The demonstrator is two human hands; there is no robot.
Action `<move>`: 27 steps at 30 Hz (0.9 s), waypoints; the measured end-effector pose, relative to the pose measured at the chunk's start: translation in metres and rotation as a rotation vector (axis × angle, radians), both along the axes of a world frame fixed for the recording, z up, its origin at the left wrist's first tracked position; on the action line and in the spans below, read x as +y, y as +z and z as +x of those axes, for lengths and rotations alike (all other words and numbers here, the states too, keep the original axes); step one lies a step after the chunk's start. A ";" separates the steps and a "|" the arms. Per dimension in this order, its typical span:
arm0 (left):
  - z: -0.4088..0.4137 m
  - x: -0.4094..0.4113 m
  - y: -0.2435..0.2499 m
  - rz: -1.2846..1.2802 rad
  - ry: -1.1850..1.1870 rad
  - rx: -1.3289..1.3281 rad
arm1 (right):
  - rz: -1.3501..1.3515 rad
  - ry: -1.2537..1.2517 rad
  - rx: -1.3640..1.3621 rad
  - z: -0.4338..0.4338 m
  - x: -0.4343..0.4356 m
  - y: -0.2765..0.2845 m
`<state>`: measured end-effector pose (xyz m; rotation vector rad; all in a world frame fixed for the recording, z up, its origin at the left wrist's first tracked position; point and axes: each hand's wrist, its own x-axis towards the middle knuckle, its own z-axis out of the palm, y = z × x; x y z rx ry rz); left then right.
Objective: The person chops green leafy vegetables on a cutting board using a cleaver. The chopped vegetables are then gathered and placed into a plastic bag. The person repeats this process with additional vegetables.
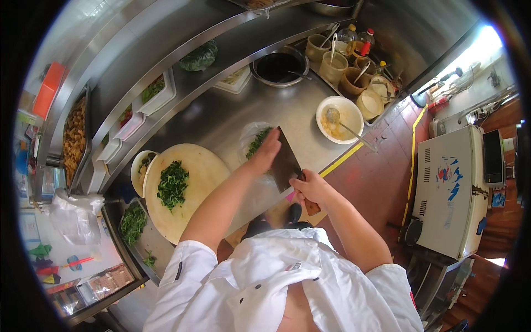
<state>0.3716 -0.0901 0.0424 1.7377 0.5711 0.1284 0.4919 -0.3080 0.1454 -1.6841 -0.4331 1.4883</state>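
Observation:
My right hand [312,189] grips the wooden handle of a cleaver [286,159], its broad dark blade pointing away from me. Against the upper edge of the blade is my left hand [266,152], fingers extended; whether it presses on the blade is hard to tell. Partly behind the left hand lies a clear plastic bag [244,135] with chopped greens [258,142] in or on it. To the left, a pile of chopped leafy greens [172,185] sits on a round cutting board [211,168].
A metal tray [159,249] of greens lies left of the board. A white bowl [320,116] with a ladle stands at the counter's right edge. Behind are a steel bowl of dark liquid [278,68], seasoning pots [334,66] and bottles. A shelf [232,68] runs above the counter.

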 end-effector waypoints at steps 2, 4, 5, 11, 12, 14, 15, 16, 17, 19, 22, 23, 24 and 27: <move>-0.024 0.022 -0.042 -0.058 0.095 0.165 | 0.013 -0.043 0.140 0.006 -0.012 -0.007; -0.046 0.030 -0.052 -0.055 0.088 0.087 | 0.003 0.009 0.038 0.013 -0.019 -0.010; -0.051 0.031 -0.056 -0.054 0.086 0.050 | -0.002 0.036 -0.010 0.014 -0.021 -0.012; -0.033 -0.023 0.028 0.288 -0.162 -0.051 | -0.059 -0.050 0.021 0.011 0.003 -0.015; -0.034 -0.030 0.041 0.355 -0.209 -0.067 | -0.043 -0.045 0.002 0.011 0.006 -0.017; -0.041 -0.040 0.058 0.508 -0.276 -0.052 | -0.009 -0.039 -0.039 0.013 0.014 -0.022; -0.046 -0.046 0.067 0.586 -0.307 -0.044 | -0.006 -0.110 0.036 0.013 0.020 -0.018; -0.050 -0.052 0.078 0.619 -0.313 -0.031 | -0.005 -0.182 0.109 0.013 0.026 -0.012; -0.053 -0.058 0.076 0.674 -0.317 -0.006 | -0.005 -0.254 0.184 0.013 0.033 -0.009; -0.057 -0.063 0.075 0.791 -0.321 0.049 | 0.055 -0.326 0.224 0.012 0.048 -0.007; -0.049 -0.065 0.063 0.873 -0.183 0.077 | 0.132 -0.409 0.259 0.010 0.069 -0.010; -0.049 -0.064 0.060 0.907 -0.118 0.084 | 0.156 -0.433 0.266 0.009 0.075 -0.013; -0.051 -0.060 0.051 0.880 -0.075 0.119 | 0.158 -0.438 0.252 0.010 0.079 -0.017; -0.083 -0.044 0.017 0.920 0.015 0.316 | 0.151 -0.452 0.205 0.012 0.084 -0.026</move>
